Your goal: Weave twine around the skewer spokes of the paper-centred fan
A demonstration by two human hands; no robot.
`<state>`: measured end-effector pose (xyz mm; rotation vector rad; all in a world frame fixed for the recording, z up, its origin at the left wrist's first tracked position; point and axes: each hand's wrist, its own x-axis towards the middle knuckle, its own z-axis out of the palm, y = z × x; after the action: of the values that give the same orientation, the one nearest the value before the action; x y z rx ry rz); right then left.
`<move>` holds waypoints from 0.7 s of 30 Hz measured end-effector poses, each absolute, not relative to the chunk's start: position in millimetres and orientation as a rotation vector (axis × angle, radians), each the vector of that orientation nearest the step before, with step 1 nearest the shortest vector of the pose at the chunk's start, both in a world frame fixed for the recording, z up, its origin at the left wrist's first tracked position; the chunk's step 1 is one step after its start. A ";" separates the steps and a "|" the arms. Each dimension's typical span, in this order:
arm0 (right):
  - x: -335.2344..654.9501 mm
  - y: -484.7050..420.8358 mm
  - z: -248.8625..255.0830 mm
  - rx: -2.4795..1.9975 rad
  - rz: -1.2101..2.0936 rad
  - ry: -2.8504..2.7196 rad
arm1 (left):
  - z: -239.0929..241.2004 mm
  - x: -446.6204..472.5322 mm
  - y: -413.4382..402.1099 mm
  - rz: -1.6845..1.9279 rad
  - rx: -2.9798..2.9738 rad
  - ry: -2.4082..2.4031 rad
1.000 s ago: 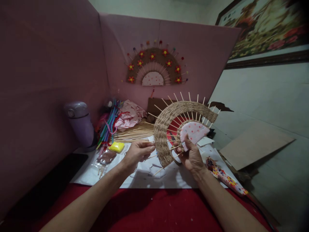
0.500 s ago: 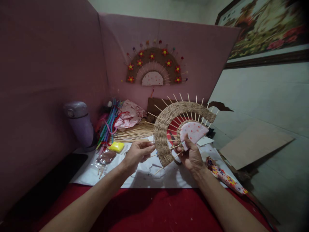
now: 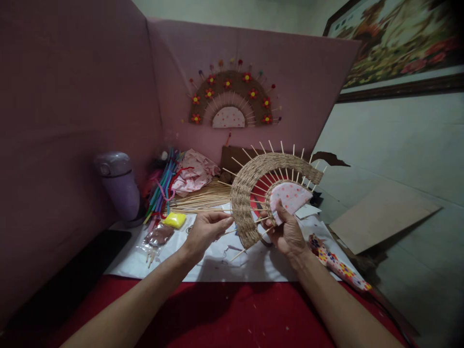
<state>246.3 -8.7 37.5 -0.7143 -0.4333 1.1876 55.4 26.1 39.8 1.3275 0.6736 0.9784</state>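
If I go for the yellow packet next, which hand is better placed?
Probably your left hand: it's nearer the yellow packet, though its fingers are at the woven fan; your right hand grips the fan's dotted half-circle.

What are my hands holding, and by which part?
Your right hand grips the woven fan by its dotted centre's lower end; your left hand is at the band's outer edge, its hold unclear.

The right hand (image 3: 289, 236) holds the fan (image 3: 240, 209) by its dotted centre (image 3: 292, 195) over paper (image 3: 163, 261); the left hand (image 3: 203, 233) pinches at its outer edge.
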 end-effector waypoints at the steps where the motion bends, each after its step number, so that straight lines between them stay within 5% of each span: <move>1: 246.2 -8.7 37.4 -0.713 1.186 -0.436 | 39.9 55.4 25.9 0.977 1.330 0.677; 21: 249.1 -6.7 32.1 -0.677 1.213 -0.433 | 41.2 57.0 23.1 0.973 1.325 0.675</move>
<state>249.1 -6.7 32.1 -0.6770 -0.4328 1.2130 57.0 23.1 41.2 1.3252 0.6752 0.9726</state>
